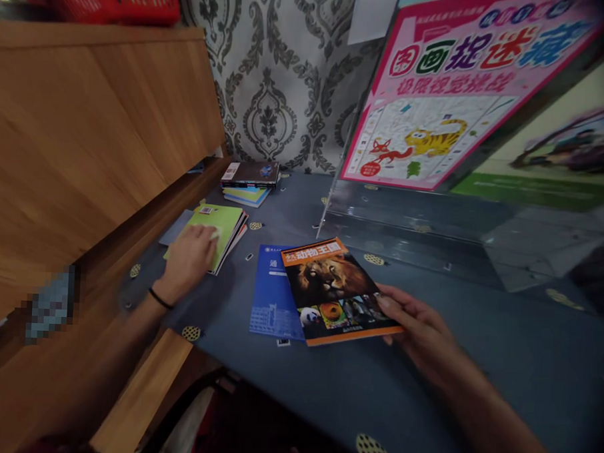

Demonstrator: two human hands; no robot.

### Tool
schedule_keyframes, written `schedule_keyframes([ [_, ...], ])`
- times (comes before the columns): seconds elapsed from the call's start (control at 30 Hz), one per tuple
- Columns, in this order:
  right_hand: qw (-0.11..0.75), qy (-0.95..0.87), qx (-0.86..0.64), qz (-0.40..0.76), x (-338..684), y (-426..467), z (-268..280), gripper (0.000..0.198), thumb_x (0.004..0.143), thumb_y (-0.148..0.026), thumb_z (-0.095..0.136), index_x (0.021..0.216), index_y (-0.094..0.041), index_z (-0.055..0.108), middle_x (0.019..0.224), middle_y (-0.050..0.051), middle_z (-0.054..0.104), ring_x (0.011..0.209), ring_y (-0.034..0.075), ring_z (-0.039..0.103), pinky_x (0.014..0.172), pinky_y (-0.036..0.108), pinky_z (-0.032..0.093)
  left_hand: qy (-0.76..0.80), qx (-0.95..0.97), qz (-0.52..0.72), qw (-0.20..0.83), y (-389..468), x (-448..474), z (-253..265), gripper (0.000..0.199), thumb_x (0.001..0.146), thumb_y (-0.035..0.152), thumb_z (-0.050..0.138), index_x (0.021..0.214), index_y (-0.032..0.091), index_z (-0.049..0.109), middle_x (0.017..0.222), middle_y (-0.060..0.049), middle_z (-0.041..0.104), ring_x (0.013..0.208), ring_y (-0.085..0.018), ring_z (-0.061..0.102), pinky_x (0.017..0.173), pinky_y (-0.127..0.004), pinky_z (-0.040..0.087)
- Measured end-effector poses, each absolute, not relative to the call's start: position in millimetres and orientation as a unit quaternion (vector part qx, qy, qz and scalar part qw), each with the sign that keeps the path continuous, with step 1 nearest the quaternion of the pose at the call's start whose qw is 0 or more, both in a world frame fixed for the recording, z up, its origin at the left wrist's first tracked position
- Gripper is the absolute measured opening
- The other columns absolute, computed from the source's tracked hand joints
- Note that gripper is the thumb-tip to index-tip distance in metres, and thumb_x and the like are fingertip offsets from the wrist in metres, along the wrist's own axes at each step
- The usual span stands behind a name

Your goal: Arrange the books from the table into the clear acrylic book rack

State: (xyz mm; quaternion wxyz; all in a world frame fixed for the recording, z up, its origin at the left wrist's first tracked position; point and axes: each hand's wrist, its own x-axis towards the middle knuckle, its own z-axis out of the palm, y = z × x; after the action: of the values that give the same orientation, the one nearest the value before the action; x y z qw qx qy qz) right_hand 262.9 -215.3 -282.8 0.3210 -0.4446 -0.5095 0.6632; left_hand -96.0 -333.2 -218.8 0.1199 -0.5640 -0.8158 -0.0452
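Note:
My right hand (412, 319) pinches the right edge of an orange-and-black book (333, 284) with a lion and smaller animals on its cover. That book is tilted and overlaps a blue booklet (273, 305) on the table. On the left, my left hand (193, 252), with a dark band at the wrist, rests over a green-covered book (226, 224) on top of a small stack. Its fingers are curled together, and a bit of white shows at the fingertips; what it is I cannot make out.
A second stack, topped by a dark book (251, 173), lies near the patterned wall covering (271, 111). Clear stands hold a pink picture book (437, 105) at the back right. A wooden cabinet (100, 131) borders the dark-covered table (460, 280) on the left, with a red basket (119, 1) on top.

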Motion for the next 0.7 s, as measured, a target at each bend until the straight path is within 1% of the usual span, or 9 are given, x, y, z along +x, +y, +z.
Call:
schedule_keyframes([
  [0.1, 0.306, -0.498, -0.460, 0.668, 271.0, -225.2, -287.8, 0.063, 0.062, -0.059, 0.085, 0.109, -0.020, 0.070, 0.067, -0.002, 0.060, 0.047, 0.010, 0.050, 0.042, 0.024, 0.045, -0.735, -0.670, -0.103, -0.009, -331.4, -59.7, -243.3, 0.033, 0.101, 0.034, 0.041, 0.121, 0.017, 0.062, 0.119, -0.011, 0.069, 0.112, -0.025, 0.062, 0.100, -0.041, 0.049],
  [0.17, 0.299, -0.512, -0.465, 0.657, 272.6, -231.2, -294.0, 0.065, 0.064, -0.061, 0.083, 0.111, -0.020, 0.068, 0.068, -0.001, 0.061, 0.049, 0.011, 0.052, 0.044, 0.025, 0.048, -0.724, -0.682, -0.086, -0.059, -324.1, -41.9, -260.9, 0.042, 0.100, 0.040, 0.046, 0.132, 0.016, 0.056, 0.132, -0.013, 0.064, 0.123, -0.028, 0.057, 0.106, -0.043, 0.046],
  [0.23, 0.281, -0.530, -0.462, 0.653, 270.5, -235.5, -303.0, 0.068, 0.062, -0.064, 0.081, 0.112, -0.020, 0.067, 0.069, -0.001, 0.062, 0.051, 0.013, 0.055, 0.043, 0.026, 0.050, -0.742, -0.664, -0.051, -0.075, -309.5, -31.6, -273.4, 0.053, 0.099, 0.041, 0.048, 0.143, 0.012, 0.048, 0.147, -0.018, 0.052, 0.137, -0.033, 0.047, 0.112, -0.046, 0.040],
  [0.33, 0.252, -0.546, -0.447, 0.661, 262.4, -238.1, -320.9, 0.073, 0.059, -0.068, 0.079, 0.112, -0.021, 0.064, 0.068, -0.003, 0.060, 0.053, 0.015, 0.056, 0.043, 0.027, 0.050, -0.767, -0.638, -0.011, -0.066, -278.4, -28.4, -277.3, 0.054, 0.099, 0.033, 0.044, 0.148, 0.011, 0.044, 0.154, -0.021, 0.043, 0.144, -0.036, 0.038, 0.115, -0.051, 0.035],
  [0.4, 0.246, -0.552, -0.443, 0.662, 257.1, -238.4, -334.3, 0.074, 0.061, -0.069, 0.076, 0.116, -0.021, 0.061, 0.072, -0.003, 0.059, 0.055, 0.015, 0.058, 0.045, 0.027, 0.050, -0.765, -0.641, 0.004, -0.061, -259.0, -32.7, -272.9, 0.051, 0.097, 0.030, 0.044, 0.145, 0.013, 0.049, 0.152, -0.021, 0.046, 0.142, -0.038, 0.041, 0.111, -0.053, 0.038],
  [0.47, 0.268, -0.560, -0.447, 0.644, 253.5, -238.4, -347.4, 0.073, 0.061, -0.067, 0.076, 0.116, -0.021, 0.061, 0.075, -0.003, 0.057, 0.061, 0.016, 0.060, 0.052, 0.027, 0.051, -0.752, -0.655, 0.010, -0.075, -244.1, -41.4, -268.5, 0.052, 0.092, 0.029, 0.051, 0.141, 0.014, 0.054, 0.150, -0.021, 0.048, 0.139, -0.039, 0.044, 0.108, -0.052, 0.040],
  [0.6, 0.310, -0.583, -0.461, 0.593, 251.2, -236.3, -364.8, 0.074, 0.057, -0.058, 0.082, 0.116, -0.019, 0.062, 0.071, -0.005, 0.051, 0.067, 0.015, 0.057, 0.065, 0.028, 0.050, -0.726, -0.671, -0.012, -0.153, -222.4, -65.6, -271.3, 0.063, 0.074, 0.033, 0.067, 0.134, 0.014, 0.057, 0.145, -0.020, 0.053, 0.136, -0.034, 0.049, 0.108, -0.042, 0.040],
  [0.63, 0.307, -0.584, -0.462, 0.592, 251.2, -235.5, -366.0, 0.075, 0.055, -0.057, 0.083, 0.116, -0.019, 0.062, 0.070, -0.005, 0.051, 0.067, 0.015, 0.057, 0.066, 0.028, 0.050, -0.723, -0.670, -0.018, -0.169, -217.6, -70.9, -273.8, 0.063, 0.070, 0.035, 0.069, 0.130, 0.016, 0.059, 0.141, -0.018, 0.057, 0.133, -0.034, 0.051, 0.107, -0.039, 0.040],
  [0.7, 0.306, -0.579, -0.459, 0.600, 251.6, -235.3, -364.5, 0.076, 0.054, -0.057, 0.084, 0.116, -0.020, 0.061, 0.070, -0.005, 0.052, 0.068, 0.016, 0.059, 0.065, 0.028, 0.050, -0.718, -0.670, -0.021, -0.188, -209.6, -78.5, -278.8, 0.053, 0.065, 0.037, 0.072, 0.114, 0.019, 0.065, 0.127, -0.013, 0.066, 0.123, -0.033, 0.058, 0.099, -0.037, 0.044],
])
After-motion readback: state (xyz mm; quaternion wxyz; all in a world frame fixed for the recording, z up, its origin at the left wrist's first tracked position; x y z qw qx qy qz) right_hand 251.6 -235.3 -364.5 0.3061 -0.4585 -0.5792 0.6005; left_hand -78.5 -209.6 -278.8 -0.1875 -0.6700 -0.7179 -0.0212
